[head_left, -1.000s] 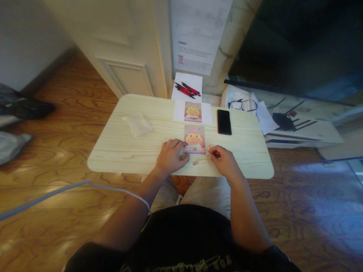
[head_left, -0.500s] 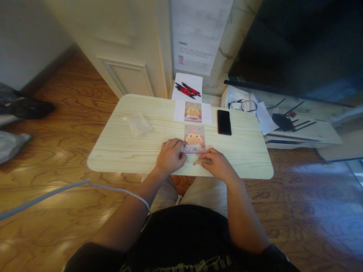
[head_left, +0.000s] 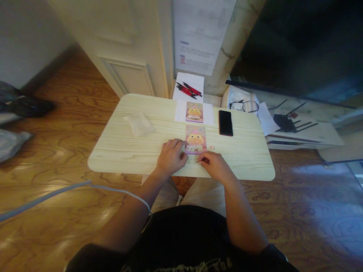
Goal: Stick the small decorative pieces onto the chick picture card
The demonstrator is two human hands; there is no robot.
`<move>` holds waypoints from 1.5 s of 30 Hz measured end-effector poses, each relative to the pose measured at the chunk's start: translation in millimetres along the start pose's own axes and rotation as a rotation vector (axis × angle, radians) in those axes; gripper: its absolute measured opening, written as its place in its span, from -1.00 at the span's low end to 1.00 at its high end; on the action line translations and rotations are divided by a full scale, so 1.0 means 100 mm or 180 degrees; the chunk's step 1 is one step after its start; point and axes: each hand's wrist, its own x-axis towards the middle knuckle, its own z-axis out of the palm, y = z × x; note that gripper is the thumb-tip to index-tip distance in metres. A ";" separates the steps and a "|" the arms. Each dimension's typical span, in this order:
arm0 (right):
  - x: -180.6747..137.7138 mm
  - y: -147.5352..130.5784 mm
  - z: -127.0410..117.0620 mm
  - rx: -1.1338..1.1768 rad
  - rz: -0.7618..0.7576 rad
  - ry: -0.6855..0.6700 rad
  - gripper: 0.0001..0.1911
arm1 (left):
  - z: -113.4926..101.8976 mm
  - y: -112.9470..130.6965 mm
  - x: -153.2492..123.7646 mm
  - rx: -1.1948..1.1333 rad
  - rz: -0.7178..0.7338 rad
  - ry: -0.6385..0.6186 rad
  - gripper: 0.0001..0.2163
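Note:
A pink card (head_left: 195, 136) with a yellow cartoon animal in a party hat and a cake lies on the light wooden table (head_left: 119, 145). My left hand (head_left: 171, 155) rests palm down at its lower left, fingers extended, a fingertip at the card's left edge. Just below the card's lower right corner, my right hand (head_left: 214, 163) pinches something small; only a tiny tip shows, too small to name. Small reddish bits (head_left: 212, 147) lie right of the card. Farther back, a similar card (head_left: 194, 112) lies on white paper (head_left: 208, 113).
A black phone (head_left: 225, 123) lies at the right of the table and a whitish, translucent packet (head_left: 139, 124) at the left. Behind the table, red and black pens (head_left: 189, 90) rest on paper. A grey cable (head_left: 119, 189) crosses near my left forearm.
My right hand has turned slightly, fingers drawn closer together. The tan piece that stuck out left of its fingertips is now mostly out of sight. My left hand stays in place.

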 end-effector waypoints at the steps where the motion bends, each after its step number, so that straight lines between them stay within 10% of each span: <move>1: 0.01 0.01 -0.01 0.0074 0.0017 0.0062 -0.86 | 0.00 0.00 0.00 -0.0004 0.0001 -0.0006 -0.62; 45: 0.20 0.07 0.14 0.1213 0.0594 0.0614 -0.84 | -0.02 -0.01 -0.03 -0.0249 0.0649 -0.0232 -0.62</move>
